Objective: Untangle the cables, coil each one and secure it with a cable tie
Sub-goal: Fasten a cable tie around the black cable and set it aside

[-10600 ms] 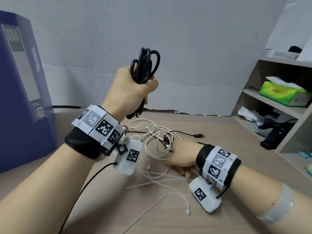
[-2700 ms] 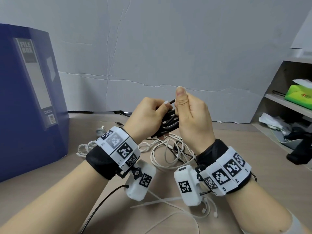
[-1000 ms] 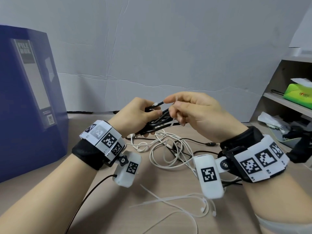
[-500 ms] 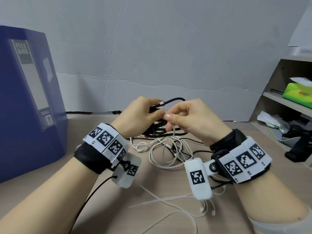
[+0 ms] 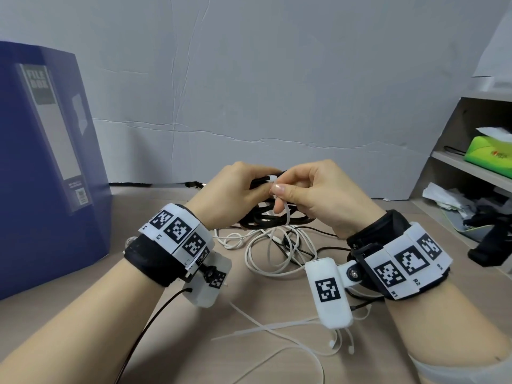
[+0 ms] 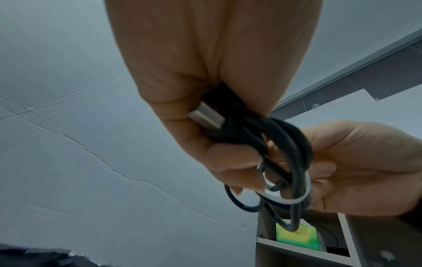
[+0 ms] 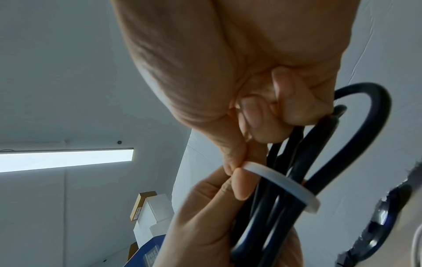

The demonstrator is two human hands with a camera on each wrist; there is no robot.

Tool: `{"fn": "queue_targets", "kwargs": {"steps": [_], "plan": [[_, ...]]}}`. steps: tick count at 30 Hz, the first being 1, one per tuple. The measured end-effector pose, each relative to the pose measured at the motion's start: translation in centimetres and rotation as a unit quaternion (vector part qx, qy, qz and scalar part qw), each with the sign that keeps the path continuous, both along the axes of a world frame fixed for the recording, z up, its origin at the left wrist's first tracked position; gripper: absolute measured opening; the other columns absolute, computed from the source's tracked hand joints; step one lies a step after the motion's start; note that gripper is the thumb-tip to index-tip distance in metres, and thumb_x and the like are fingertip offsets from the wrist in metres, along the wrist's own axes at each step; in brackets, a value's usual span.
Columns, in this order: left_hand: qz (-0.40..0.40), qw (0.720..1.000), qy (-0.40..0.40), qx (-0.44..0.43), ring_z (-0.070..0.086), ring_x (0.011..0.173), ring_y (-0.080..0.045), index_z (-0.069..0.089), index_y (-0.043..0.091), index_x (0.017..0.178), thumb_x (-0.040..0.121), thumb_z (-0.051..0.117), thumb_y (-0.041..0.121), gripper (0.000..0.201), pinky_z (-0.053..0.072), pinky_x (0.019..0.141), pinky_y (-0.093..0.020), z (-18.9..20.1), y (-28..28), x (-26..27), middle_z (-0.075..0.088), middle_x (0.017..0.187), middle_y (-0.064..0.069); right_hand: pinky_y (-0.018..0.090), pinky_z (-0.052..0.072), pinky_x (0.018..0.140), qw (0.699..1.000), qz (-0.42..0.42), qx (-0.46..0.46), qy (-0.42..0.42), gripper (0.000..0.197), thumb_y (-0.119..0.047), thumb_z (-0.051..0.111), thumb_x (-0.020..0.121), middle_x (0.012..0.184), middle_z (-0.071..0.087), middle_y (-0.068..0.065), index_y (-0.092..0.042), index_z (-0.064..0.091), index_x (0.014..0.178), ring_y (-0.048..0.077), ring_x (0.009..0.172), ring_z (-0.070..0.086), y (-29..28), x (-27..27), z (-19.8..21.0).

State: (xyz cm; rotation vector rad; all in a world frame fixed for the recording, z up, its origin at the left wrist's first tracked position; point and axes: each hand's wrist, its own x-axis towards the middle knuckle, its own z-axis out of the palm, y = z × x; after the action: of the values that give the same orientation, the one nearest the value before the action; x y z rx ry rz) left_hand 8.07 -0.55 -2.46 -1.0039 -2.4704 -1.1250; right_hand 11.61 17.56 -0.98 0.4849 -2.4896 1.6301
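A coiled black cable (image 5: 266, 218) hangs above the table between both hands. My left hand (image 5: 257, 187) grips the coil, with its metal USB plug (image 6: 205, 117) against the palm. A white cable tie (image 5: 285, 214) loops around the coil's strands (image 7: 319, 162). My right hand (image 5: 279, 189) pinches the tie (image 7: 283, 182) between thumb and forefinger, right beside the left thumb (image 7: 239, 182). In the left wrist view the tie (image 6: 294, 200) shows as a loose ring around the black loops. A tangle of white cable (image 5: 277, 253) lies on the table below.
Loose white cable ties (image 5: 277, 325) and a thin black cable (image 5: 327, 249) lie on the table near my wrists. A blue file box (image 5: 41, 162) stands at the left. At the right, a shelf unit (image 5: 471, 167) holds a green tissue box (image 5: 490, 153) and clutter.
The right hand has brought a cable tie to the coil held by the left hand and wrapped it around the strands. Both hands have dropped slightly and stay close together.
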Motion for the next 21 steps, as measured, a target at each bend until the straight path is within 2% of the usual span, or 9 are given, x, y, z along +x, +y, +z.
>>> {"fn": "queue_targets", "kwargs": {"steps": [3,4,6,8,11,13,15,18,21], "plan": [[-0.014,1.000,-0.008,0.011,0.053,0.053,0.005,0.073,0.018,0.112,0.104,0.056,0.022,0.020,0.035,0.053,-0.010,0.1,-0.1,0.2,0.064,0.061,0.022,0.012,0.030,0.043,1.000,-0.002,-0.004,-0.001,0.011,-0.011,0.067,0.095,0.069,0.072,0.008,-0.002,0.073,0.094,0.004,0.042,0.035,0.0,0.0,0.1],[-0.015,1.000,-0.005,0.011,0.055,0.055,0.002,0.073,0.019,0.112,0.104,0.055,0.023,0.020,0.040,0.054,-0.015,0.0,-0.1,0.1,0.069,0.067,0.018,0.011,0.030,0.043,1.000,-0.004,-0.007,-0.004,0.011,-0.011,0.067,0.095,0.069,0.072,0.008,-0.002,0.073,0.095,0.003,0.041,0.035,0.1,0.0,0.1],[-0.009,1.000,-0.003,0.012,0.064,0.069,-0.017,0.073,0.022,0.111,0.104,0.053,0.025,0.022,0.051,0.063,-0.035,-0.2,-0.1,-0.2,0.075,0.081,0.003,0.011,0.030,0.043,1.000,-0.006,-0.008,-0.011,0.012,-0.011,0.066,0.095,0.068,0.071,0.009,0.000,0.073,0.096,0.002,0.040,0.036,0.1,0.0,0.0],[0.001,1.000,0.002,0.011,0.063,0.075,-0.028,0.073,0.020,0.109,0.104,0.049,0.026,0.025,0.051,0.068,-0.042,-0.5,0.0,-0.4,0.075,0.083,-0.005,0.011,0.030,0.043,1.000,-0.008,0.000,-0.015,0.013,-0.011,0.067,0.095,0.068,0.071,0.008,0.000,0.073,0.095,0.002,0.041,0.036,0.1,-0.1,-0.1],[0.016,1.000,0.016,0.006,0.050,0.060,-0.015,0.073,0.017,0.102,0.103,0.044,0.032,0.033,0.046,0.061,-0.040,-0.7,0.3,-0.5,0.070,0.076,-0.008,0.012,0.031,0.043,1.000,-0.011,0.005,-0.016,0.013,-0.012,0.067,0.095,0.068,0.071,0.007,-0.002,0.073,0.091,0.004,0.042,0.035,0.2,-0.1,-0.1],[0.025,0.999,0.024,0.002,0.052,0.061,-0.017,0.071,0.014,0.098,0.102,0.041,0.037,0.038,0.047,0.063,-0.043,-0.8,0.5,-0.5,0.068,0.075,-0.009,0.015,0.030,0.044,1.000,-0.011,0.005,-0.015,0.013,-0.013,0.067,0.095,0.068,0.072,0.006,-0.003,0.073,0.090,0.007,0.044,0.033,0.3,-0.1,-0.1],[0.027,0.999,0.027,0.001,0.058,0.066,-0.022,0.069,0.013,0.095,0.101,0.041,0.038,0.038,0.048,0.063,-0.043,-0.8,0.5,-0.6,0.069,0.074,-0.003,0.016,0.030,0.044,1.000,-0.011,0.005,-0.014,0.013,-0.014,0.067,0.095,0.068,0.072,0.006,-0.005,0.073,0.089,0.009,0.045,0.032,0.4,-0.1,-0.1],[0.029,0.999,0.026,0.013,0.046,0.055,-0.010,0.067,0.011,0.085,0.103,0.046,0.031,0.035,0.038,0.056,-0.032,-0.9,0.5,-0.7,0.056,0.060,0.009,0.015,0.030,0.044,1.000,-0.009,0.004,-0.019,0.012,-0.014,0.067,0.094,0.069,0.072,0.007,-0.006,0.073,0.089,0.008,0.044,0.032,0.3,-0.1,-0.1],[0.022,0.999,0.027,0.000,0.060,0.067,-0.019,0.070,0.016,0.097,0.101,0.042,0.039,0.037,0.048,0.064,-0.039,-0.9,0.5,-0.6,0.069,0.072,0.004,0.017,0.029,0.043,1.000,-0.010,-0.002,-0.021,0.013,-0.014,0.067,0.095,0.069,0.072,0.007,-0.004,0.073,0.089,0.007,0.043,0.031,0.2,-0.1,-0.1]]}}
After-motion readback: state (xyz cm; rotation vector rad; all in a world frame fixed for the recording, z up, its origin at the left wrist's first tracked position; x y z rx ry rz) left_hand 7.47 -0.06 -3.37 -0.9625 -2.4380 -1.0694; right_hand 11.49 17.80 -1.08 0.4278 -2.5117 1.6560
